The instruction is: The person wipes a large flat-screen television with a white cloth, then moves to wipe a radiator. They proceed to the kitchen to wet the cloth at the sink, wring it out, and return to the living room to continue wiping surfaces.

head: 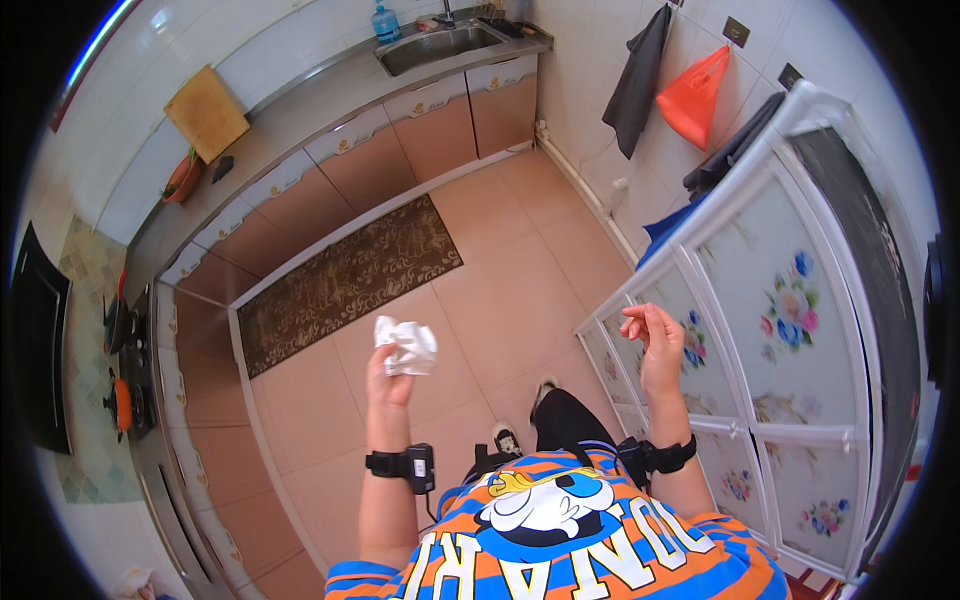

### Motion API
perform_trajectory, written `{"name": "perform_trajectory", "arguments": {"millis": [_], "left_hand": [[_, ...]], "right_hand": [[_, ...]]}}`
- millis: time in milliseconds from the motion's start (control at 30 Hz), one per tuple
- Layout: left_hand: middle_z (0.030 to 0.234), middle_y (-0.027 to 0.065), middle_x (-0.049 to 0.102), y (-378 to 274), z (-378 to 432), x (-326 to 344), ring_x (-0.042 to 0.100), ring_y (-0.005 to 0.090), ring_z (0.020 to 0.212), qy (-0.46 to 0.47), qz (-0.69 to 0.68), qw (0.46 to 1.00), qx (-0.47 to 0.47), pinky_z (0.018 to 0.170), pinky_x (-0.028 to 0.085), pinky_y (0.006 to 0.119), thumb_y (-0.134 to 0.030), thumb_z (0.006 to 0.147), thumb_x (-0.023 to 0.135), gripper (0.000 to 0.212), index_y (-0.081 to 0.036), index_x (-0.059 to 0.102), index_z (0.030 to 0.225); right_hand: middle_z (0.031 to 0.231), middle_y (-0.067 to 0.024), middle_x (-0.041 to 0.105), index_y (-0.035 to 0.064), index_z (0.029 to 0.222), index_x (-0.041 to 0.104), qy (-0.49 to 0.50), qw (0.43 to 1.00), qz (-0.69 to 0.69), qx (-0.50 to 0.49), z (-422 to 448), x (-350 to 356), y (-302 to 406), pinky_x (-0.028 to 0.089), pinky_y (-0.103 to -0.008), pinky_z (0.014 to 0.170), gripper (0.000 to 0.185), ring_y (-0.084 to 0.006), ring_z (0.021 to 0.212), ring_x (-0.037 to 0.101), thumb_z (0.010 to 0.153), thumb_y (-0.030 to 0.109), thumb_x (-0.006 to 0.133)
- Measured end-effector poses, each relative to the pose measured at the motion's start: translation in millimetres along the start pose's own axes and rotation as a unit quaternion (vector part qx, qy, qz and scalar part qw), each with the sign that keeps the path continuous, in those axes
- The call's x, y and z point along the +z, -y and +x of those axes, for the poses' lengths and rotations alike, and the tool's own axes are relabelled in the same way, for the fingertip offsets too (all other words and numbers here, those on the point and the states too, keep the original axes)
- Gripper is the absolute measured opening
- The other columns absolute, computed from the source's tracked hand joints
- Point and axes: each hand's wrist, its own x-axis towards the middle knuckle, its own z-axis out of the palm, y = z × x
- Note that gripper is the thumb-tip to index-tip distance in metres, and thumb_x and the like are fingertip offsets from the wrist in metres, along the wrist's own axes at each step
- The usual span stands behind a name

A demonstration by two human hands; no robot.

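Note:
A crumpled white tissue or thin cloth [409,347] is pinched in my left hand [390,384], held out in front of me above the tiled floor. My thumb shows against its near side, and the other fingers are mostly hidden behind it. My right hand [660,351] is raised at about the same height with nothing visible in it. Its fingers are loosely bent and a little apart. Behind that hand stands a white-framed cabinet [739,300] with floral panels; I see no contact between them.
A dark patterned mat [352,281] lies along the base cabinets. The counter [315,97] carries a wooden cutting board [206,112], a planter [182,178] and a sink [442,54]. An orange pot [120,403] sits on the stove at left. A red bag [694,97] hangs on the wall.

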Motion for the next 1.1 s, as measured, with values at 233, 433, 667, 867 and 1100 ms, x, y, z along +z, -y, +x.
{"name": "perform_trajectory", "arguments": {"millis": [233, 433, 667, 867, 1100], "left_hand": [[0.110, 0.0160, 0.056, 14.7, 142.8, 15.2, 0.054, 0.0311, 0.104, -0.050, -0.018, 0.995, -0.089, 0.096, 0.043, 0.044, 0.006, 0.067, 0.047, 0.054, 0.000, 0.046, 0.120], [0.113, 0.0178, 0.056, -73.7, 211.7, 29.4, 0.051, 0.0371, 0.111, -0.122, -0.054, 0.991, 0.012, 0.101, 0.037, 0.054, 0.005, 0.061, 0.047, 0.062, -0.003, 0.046, 0.122], [0.115, 0.0163, 0.055, -105.8, 340.5, 126.4, 0.050, 0.0341, 0.113, -0.117, -0.076, 0.988, 0.070, 0.101, 0.037, 0.051, 0.007, 0.060, 0.045, 0.062, -0.001, 0.046, 0.121], [0.121, 0.0157, 0.054, -160.7, 480.9, 125.6, 0.048, 0.0353, 0.115, -0.114, -0.126, 0.984, 0.043, 0.103, 0.034, 0.050, -0.001, 0.063, 0.048, 0.058, -0.001, 0.049, 0.120], [0.123, 0.0191, 0.051, -242.3, 679.4, 286.8, 0.047, 0.0337, 0.118, 0.049, -0.148, 0.987, 0.030, 0.105, 0.034, 0.047, 0.008, 0.065, 0.045, 0.062, 0.002, 0.042, 0.127]], "right_hand": [[0.061, -0.0021, 0.052, -0.0027, 0.084, 0.064, -0.011, 0.999, 0.026, -0.020, 183.1, 51.6, -36.7, 0.043, -0.0232, 0.062, 0.034, -0.0104, 0.062, 0.053, 0.095, 0.022, 0.044], [0.062, -0.0018, 0.052, -0.0039, 0.083, 0.064, 0.018, 0.997, 0.076, -0.003, 342.6, 115.9, -36.8, 0.043, -0.0234, 0.064, 0.034, -0.0104, 0.063, 0.052, 0.096, 0.022, 0.045], [0.062, -0.0017, 0.052, -0.0031, 0.084, 0.064, 0.063, 0.996, 0.067, -0.023, 491.7, 182.2, -40.5, 0.042, -0.0235, 0.062, 0.034, -0.0110, 0.064, 0.052, 0.096, 0.022, 0.044], [0.061, -0.0018, 0.051, -0.0047, 0.084, 0.064, 0.010, 0.999, 0.036, -0.022, 602.6, 213.3, -74.6, 0.044, -0.0248, 0.065, 0.033, -0.0112, 0.063, 0.052, 0.095, 0.020, 0.045], [0.063, -0.0012, 0.052, -0.0044, 0.088, 0.064, -0.050, 0.998, 0.007, -0.027, 748.4, 279.6, -73.4, 0.045, -0.0246, 0.064, 0.033, -0.0110, 0.063, 0.052, 0.095, 0.022, 0.046]]}}
